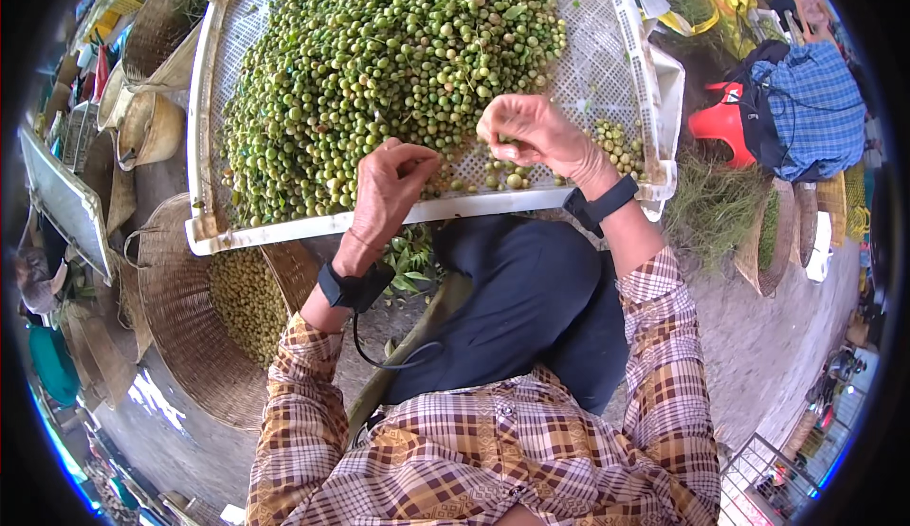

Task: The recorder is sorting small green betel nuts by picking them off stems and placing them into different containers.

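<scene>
A heap of small round green fruits (pixel 398 64), mixed with some leaves and stems, covers much of a white mesh plastic tray (pixel 593 35). My left hand (pixel 389 188) is over the tray's near rim, at the heap's lower edge, with thumb and fingertips pinched together. Over the heap's near right edge, my right hand (pixel 544 135) has its fingers curled towards the thumb. Whether either hand pinches a fruit or stem is hidden. Loose fruits (pixel 512 179) lie on the mesh beneath my right hand. A smaller group of paler fruits (pixel 617 146) sits in the tray's near right corner.
Below the tray's left corner, a large woven basket (pixel 188 327) holds yellowish fruits (pixel 247 306). Leafy sprigs (pixel 409 263) show between the tray and my legs. To the right are a red plastic stool (pixel 718 124), a blue checked cloth (pixel 810 110) and thin green stems (pixel 711 206).
</scene>
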### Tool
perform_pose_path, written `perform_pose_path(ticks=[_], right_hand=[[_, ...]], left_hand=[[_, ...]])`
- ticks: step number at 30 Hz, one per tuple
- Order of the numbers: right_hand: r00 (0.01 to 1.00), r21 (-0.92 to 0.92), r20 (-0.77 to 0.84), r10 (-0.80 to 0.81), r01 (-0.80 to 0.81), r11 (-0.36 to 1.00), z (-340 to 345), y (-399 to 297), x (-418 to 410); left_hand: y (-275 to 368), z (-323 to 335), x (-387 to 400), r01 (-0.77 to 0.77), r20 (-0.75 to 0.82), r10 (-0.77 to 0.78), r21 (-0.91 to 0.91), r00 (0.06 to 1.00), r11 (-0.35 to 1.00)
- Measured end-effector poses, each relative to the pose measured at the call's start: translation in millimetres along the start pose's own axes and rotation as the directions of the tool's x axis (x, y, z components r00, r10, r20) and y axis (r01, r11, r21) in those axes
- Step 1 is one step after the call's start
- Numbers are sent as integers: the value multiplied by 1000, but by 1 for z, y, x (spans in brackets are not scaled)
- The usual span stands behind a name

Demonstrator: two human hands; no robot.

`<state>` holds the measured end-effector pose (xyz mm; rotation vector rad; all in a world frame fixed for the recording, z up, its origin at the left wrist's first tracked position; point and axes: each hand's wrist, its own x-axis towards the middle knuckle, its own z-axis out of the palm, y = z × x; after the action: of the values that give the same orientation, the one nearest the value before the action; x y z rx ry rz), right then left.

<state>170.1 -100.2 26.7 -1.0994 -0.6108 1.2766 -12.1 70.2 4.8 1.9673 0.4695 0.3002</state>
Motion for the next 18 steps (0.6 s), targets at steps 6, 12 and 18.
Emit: perform_pose_path(ticks=[6, 12, 18], right_hand=[[957, -972, 23, -290, 90, 218, 2, 43, 11], [967, -986, -18, -256, -60, -155, 10, 50, 14], [976, -967, -12, -218, 44, 252, 2, 30, 5]], left_hand=[[-10, 7, 2, -225, 184, 164, 388, 969, 894], [-16, 28, 4, -262, 239, 148, 572, 960, 777], [-4, 23, 6, -183, 159, 147, 244, 976, 952]])
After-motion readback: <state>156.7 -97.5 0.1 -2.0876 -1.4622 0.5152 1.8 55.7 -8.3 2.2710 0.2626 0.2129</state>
